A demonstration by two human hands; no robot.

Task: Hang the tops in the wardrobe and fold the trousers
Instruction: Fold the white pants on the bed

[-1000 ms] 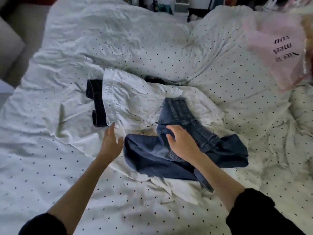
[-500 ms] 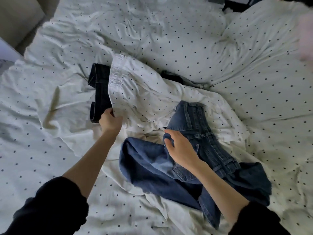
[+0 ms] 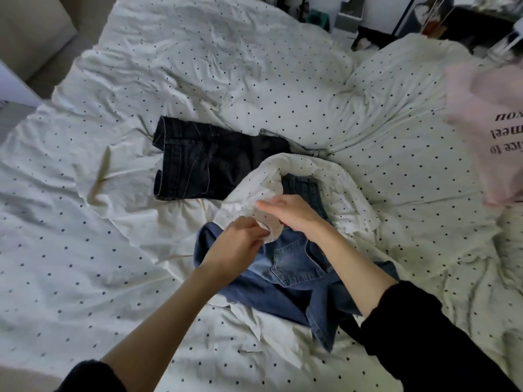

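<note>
On the dotted duvet point(image 3: 254, 80), my left hand point(image 3: 235, 247) pinches the white spotted fabric point(image 3: 305, 171); my right hand point(image 3: 291, 212) grips it over blue jeans point(image 3: 294, 267). Black jeans point(image 3: 203, 162) lie beyond.

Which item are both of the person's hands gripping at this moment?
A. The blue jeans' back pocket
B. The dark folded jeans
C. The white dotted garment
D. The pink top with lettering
C: the left hand and right hand both pinch the bunched edge of the white dotted garment, lifted above the blue jeans; the dark folded jeans lie untouched.
</note>
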